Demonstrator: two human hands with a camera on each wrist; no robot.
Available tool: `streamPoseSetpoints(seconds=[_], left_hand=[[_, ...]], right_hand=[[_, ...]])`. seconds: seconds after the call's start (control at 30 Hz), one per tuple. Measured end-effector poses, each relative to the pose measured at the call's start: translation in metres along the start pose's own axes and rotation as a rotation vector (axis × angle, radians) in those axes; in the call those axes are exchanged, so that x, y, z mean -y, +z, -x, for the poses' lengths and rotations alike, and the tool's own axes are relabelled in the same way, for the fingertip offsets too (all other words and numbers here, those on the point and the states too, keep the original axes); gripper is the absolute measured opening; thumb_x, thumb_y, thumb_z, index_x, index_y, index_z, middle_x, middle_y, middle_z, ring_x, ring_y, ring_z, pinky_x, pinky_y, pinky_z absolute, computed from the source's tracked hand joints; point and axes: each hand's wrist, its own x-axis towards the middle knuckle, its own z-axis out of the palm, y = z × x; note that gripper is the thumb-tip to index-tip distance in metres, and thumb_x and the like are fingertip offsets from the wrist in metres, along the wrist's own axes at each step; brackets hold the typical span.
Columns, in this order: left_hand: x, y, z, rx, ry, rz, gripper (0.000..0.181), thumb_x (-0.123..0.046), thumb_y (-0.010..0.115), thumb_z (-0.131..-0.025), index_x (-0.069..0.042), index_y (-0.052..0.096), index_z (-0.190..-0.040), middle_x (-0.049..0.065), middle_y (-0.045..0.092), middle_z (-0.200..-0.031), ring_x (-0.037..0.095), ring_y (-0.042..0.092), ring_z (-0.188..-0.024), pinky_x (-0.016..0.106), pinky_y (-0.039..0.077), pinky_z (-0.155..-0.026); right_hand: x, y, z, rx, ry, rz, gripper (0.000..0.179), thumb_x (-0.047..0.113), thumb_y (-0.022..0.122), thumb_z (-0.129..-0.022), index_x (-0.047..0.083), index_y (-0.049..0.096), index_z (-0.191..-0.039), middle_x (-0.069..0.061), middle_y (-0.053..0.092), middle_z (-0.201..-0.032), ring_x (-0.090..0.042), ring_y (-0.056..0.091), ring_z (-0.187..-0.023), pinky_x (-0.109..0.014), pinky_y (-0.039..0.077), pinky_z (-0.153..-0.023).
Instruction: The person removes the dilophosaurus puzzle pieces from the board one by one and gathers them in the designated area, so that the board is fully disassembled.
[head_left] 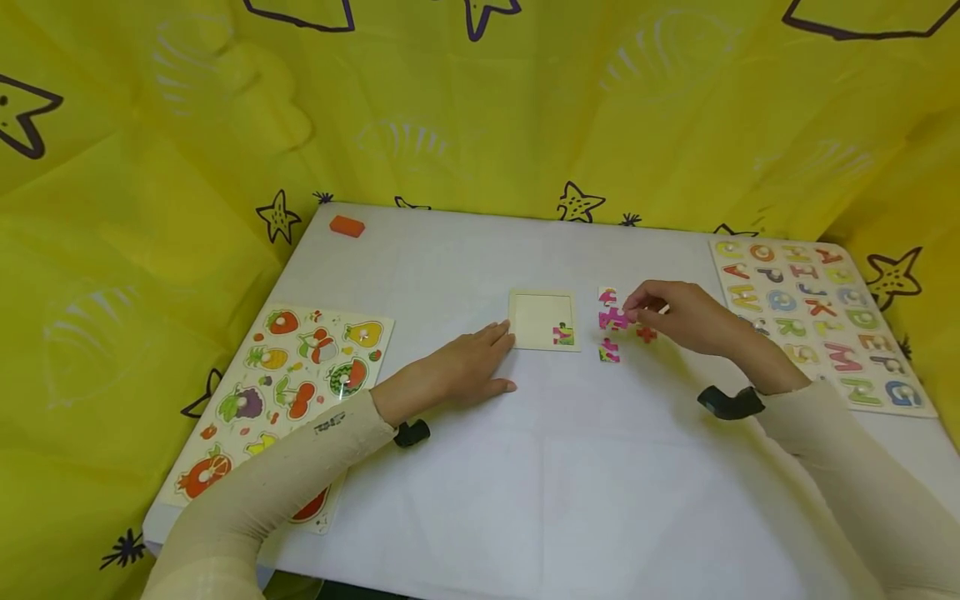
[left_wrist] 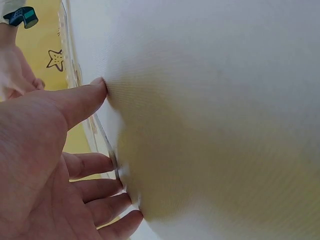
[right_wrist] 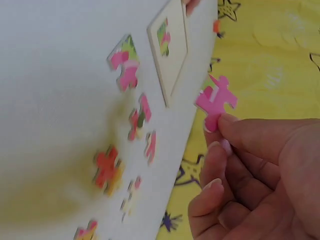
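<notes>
My right hand (head_left: 678,317) pinches a pink jigsaw piece (right_wrist: 216,102) between thumb and index finger, held up off the white table. Several loose jigsaw pieces lie below it, among them a green-and-pink one (right_wrist: 125,60) and a red-orange one (right_wrist: 107,170). To their left lies a small square wooden puzzle tray (head_left: 531,320), with one green-and-pink piece (head_left: 562,335) in its near right corner. My left hand (head_left: 476,360) rests on the table with fingers extended, fingertips at the tray's left edge. Nothing is in its grasp.
A fruit peg board (head_left: 307,367) lies at the left, partly under the left sleeve. An alphabet board (head_left: 817,325) lies at the right, near the right forearm. An orange block (head_left: 347,226) sits at the far left corner. Yellow patterned cloth (head_left: 480,108) hangs behind the table.
</notes>
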Motion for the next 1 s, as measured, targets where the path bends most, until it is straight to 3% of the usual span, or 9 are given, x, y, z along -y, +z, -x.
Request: streamPoseSetpoints(seconds=[0.3, 0.53, 0.73, 1.0], left_hand=[[0.001, 0.002, 0.0, -0.012, 0.008, -0.007, 0.079, -0.05, 0.057, -0.107, -0.001, 0.03, -0.164, 0.017, 0.018, -0.175, 0.031, 0.021, -0.162, 0.049, 0.028, -0.129], [0.0, 0.001, 0.001, -0.009, 0.005, -0.012, 0.08, -0.049, 0.057, -0.107, -0.001, 0.03, -0.164, 0.017, 0.018, -0.175, 0.031, 0.021, -0.162, 0.049, 0.028, -0.129], [0.001, 0.001, 0.002, -0.016, 0.009, -0.015, 0.079, -0.049, 0.057, -0.108, 0.0, 0.031, -0.164, 0.018, 0.019, -0.175, 0.032, 0.022, -0.162, 0.048, 0.028, -0.129], [0.001, 0.001, 0.001, -0.012, 0.003, -0.013, 0.08, -0.05, 0.058, -0.107, -0.001, 0.03, -0.165, 0.017, 0.018, -0.175, 0.031, 0.021, -0.162, 0.047, 0.027, -0.129]], right_hand=[[-0.026, -0.009, 0.031, 0.089, 0.029, 0.042, 0.007, 0.011, 0.069, -0.103, 0.01, 0.073, -0.109, 0.001, 0.072, -0.1, -0.014, 0.059, -0.091, -0.022, 0.05, -0.078], [-0.041, 0.001, 0.037, 0.157, 0.052, -0.009, 0.007, 0.011, 0.068, -0.103, 0.007, 0.072, -0.108, 0.001, 0.07, -0.097, -0.014, 0.057, -0.089, -0.022, 0.05, -0.077], [-0.047, 0.013, 0.031, 0.118, 0.058, 0.037, 0.006, 0.01, 0.069, -0.102, 0.007, 0.072, -0.105, 0.002, 0.068, -0.092, -0.017, 0.055, -0.087, -0.023, 0.049, -0.075], [-0.042, 0.027, 0.033, 0.039, 0.05, 0.085, 0.006, 0.007, 0.069, -0.102, 0.002, 0.069, -0.105, -0.006, 0.069, -0.1, -0.023, 0.058, -0.092, -0.029, 0.053, -0.081]])
